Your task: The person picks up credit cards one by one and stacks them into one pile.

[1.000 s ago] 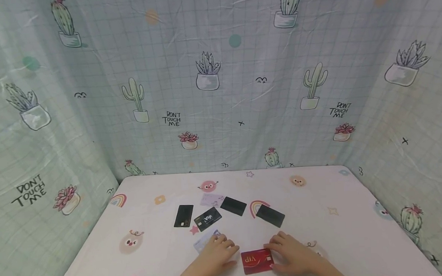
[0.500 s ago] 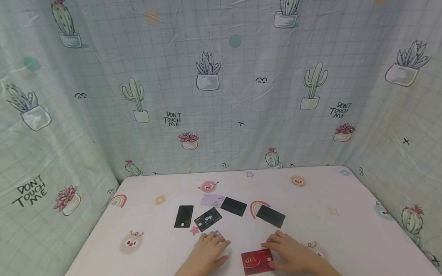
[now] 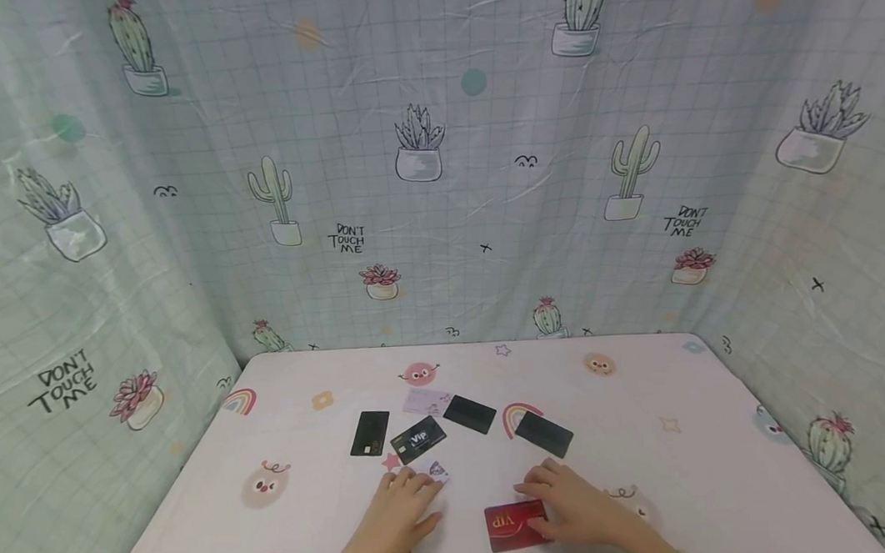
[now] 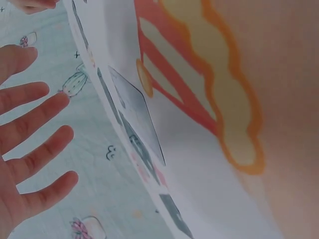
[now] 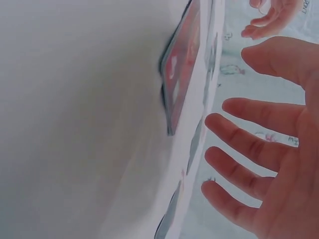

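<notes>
A red VIP card lies on the table between my two hands. My right hand is over its right end, thumb and fingers spread. In the right wrist view a gap shows between those fingertips and the red card. My left hand is farther left, fingers apart and holding nothing. It partly covers a pale purple card in the head view. The left wrist view shows that pale card flat on the table, apart from the fingers.
Beyond the hands lie a black card, a black Vip card, two more dark cards and a lilac card. The table has a pink printed cover. Cactus-patterned cloth walls it in on three sides.
My left hand has drawn left, away from the red card, and covers more of the pale card. My right hand has shifted slightly left over the red card's end. The cards stay put.
</notes>
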The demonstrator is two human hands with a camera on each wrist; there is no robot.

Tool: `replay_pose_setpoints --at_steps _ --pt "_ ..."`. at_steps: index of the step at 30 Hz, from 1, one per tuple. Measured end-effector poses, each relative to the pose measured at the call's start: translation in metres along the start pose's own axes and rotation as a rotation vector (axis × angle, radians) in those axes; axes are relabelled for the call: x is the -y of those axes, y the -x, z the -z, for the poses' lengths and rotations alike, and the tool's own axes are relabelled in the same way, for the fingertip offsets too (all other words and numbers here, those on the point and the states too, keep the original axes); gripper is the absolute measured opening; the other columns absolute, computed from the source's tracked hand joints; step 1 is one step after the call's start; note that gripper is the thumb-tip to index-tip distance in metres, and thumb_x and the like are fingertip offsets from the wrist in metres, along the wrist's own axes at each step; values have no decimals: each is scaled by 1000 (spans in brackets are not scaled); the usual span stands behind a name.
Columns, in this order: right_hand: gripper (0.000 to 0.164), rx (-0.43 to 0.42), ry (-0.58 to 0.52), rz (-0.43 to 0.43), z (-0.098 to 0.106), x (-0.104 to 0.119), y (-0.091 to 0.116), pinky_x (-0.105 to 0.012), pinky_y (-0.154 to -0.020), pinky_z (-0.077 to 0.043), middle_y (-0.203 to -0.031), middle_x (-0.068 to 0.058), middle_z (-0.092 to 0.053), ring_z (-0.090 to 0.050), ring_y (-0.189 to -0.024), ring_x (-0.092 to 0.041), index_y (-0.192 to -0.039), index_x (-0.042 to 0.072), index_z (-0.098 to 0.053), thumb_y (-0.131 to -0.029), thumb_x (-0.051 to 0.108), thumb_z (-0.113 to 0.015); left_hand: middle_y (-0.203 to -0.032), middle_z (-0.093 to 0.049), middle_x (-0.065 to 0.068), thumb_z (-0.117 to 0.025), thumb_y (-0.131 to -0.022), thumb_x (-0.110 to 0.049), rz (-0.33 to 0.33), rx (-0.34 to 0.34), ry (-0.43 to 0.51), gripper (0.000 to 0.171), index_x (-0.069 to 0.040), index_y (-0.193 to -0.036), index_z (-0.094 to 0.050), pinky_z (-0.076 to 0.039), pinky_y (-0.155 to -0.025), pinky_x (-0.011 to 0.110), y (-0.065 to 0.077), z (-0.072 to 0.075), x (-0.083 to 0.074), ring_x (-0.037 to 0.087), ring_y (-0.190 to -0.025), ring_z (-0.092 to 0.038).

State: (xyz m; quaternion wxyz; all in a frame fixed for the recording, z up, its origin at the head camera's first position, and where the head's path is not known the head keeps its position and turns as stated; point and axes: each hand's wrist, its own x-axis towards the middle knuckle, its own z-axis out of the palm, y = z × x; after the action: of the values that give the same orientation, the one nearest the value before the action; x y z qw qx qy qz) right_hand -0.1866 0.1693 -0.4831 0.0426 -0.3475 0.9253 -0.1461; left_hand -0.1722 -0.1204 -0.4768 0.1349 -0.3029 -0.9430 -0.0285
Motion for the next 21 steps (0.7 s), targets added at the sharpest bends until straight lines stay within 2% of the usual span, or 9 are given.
replay_pose_setpoints --at_steps 7,10,13,17,21 --pt "43 -34 45 34 2 6 -8 -28 -84 -44 -103 10 -53 -42 -95 -6 -119 20 -55 -81 40 -59 -93 -60 -6 -66 -73 -37 -2 -170 -95 32 -20 -101 -63 -35 -73 34 9 -3 5 14 -87 -48" --pt "43 -52 62 52 1 9 -13 -30 -85 -43 -103 10 -53 -41 -95 -6 -120 21 -54 -82 40 -58 -94 -60 -7 -65 -73 -37 12 -167 -107 33 -21 -102 -62 -35 -73 34 11 -4 7 14 -87 -48" --pt "41 -87 86 94 -1 10 -18 -30 -85 -42 -103 10 -53 -42 -94 -6 -119 21 -54 -83 39 -57 -96 -60 -5 -64 -75 -37 31 -124 -96 34 -20 -105 -61 -36 -75 36 13 -3 8 16 -89 -47" --pt "41 -91 97 127 -2 12 -25 -32 -86 -42 -105 9 -54 -43 -96 -7 -120 22 -54 -84 40 -55 -96 -60 -4 -64 -76 -37 33 -103 -98 35 -19 -105 -61 -36 -76 37 18 -3 10 17 -90 -47" --pt "42 -65 117 143 -3 16 -30 -36 -88 -41 -108 8 -54 -43 -98 -9 -121 22 -54 -83 40 -55 -93 -59 -5 -65 -74 -37 18 -116 -124 35 -20 -104 -61 -36 -75 36 23 -7 13 16 -87 -46"
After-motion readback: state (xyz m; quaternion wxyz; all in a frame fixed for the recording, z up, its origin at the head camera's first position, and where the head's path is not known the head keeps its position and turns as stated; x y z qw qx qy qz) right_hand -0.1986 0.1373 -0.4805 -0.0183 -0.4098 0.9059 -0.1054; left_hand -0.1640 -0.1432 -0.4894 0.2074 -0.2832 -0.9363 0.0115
